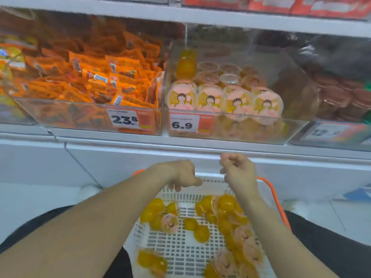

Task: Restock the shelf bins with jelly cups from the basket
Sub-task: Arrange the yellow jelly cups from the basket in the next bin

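A white slotted basket (180, 247) with orange handles rests on my lap and holds several yellow jelly cups (201, 233) with pink cartoon lids. My left hand (184, 175) hovers over the basket's far rim, fingers curled downward with nothing in them. My right hand (239, 173) hangs beside it, fingers loosely closed, and I see no cup in it. Above, the clear shelf bin (261, 133) with the 6.9 price tag holds rows of jelly cups (212, 101), some upright at the back.
To the left, a clear bin (90, 119) tagged 23.8 is full of orange snack packets. A bin of dark red round packs (337, 97) stands at the right. A white shelf ledge (180, 147) runs between the bins and the basket.
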`<action>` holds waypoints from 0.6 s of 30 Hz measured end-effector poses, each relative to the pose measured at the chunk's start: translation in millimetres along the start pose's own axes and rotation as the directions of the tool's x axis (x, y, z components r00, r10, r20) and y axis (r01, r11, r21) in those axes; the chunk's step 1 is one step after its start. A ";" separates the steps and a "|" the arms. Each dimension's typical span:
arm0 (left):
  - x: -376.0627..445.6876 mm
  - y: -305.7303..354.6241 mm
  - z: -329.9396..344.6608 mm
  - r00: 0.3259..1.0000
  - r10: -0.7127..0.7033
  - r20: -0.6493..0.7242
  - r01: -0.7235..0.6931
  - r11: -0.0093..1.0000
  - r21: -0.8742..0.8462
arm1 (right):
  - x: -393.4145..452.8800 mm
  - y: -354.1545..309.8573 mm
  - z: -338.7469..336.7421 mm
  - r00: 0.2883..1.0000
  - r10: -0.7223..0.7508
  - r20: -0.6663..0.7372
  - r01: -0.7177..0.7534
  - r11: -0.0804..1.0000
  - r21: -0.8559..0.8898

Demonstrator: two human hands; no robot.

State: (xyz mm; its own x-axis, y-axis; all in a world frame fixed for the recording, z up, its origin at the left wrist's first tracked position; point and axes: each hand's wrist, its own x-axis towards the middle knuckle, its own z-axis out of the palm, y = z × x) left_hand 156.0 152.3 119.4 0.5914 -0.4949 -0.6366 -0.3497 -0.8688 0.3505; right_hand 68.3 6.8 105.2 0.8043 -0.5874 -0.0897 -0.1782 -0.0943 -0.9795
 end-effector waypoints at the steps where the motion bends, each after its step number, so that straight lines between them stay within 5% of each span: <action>1: 15.1 -8.6 13.0 0.995 -0.039 -0.091 0.036 0.999 -0.034 | -2.5 26.1 -2.4 0.992 0.102 0.068 -0.100 0.994 -0.039; 4: 46.9 -44.4 71.5 0.943 -0.206 -0.261 0.174 0.975 -0.141 | -13.1 91.2 -18.1 0.943 0.262 0.206 -0.201 0.940 -0.275; 9: 73.3 -91.4 184.0 0.921 -0.377 -0.101 0.362 0.921 -0.142 | -18.5 143.7 -42.8 0.920 0.300 0.252 -0.134 0.845 -0.518; 13: 86.8 -93.7 242.7 0.922 -0.346 -0.172 0.320 0.933 -0.162 | -9.3 170.5 -31.0 0.934 0.306 0.186 -0.146 0.799 -0.583; 18: 101.4 -83.3 272.4 0.802 -0.427 -0.419 0.227 0.865 -0.447 | 0.8 178.8 -13.3 0.996 0.079 -0.028 -0.081 0.829 -0.554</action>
State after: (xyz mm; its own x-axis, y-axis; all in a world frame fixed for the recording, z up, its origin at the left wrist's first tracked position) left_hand 47.2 178.7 -161.5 0.9275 -0.0324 -0.3723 0.1565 -0.8711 0.4655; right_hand 29.5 -21.2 -67.6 0.7714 -0.6155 -0.1616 -0.5270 -0.4757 -0.7042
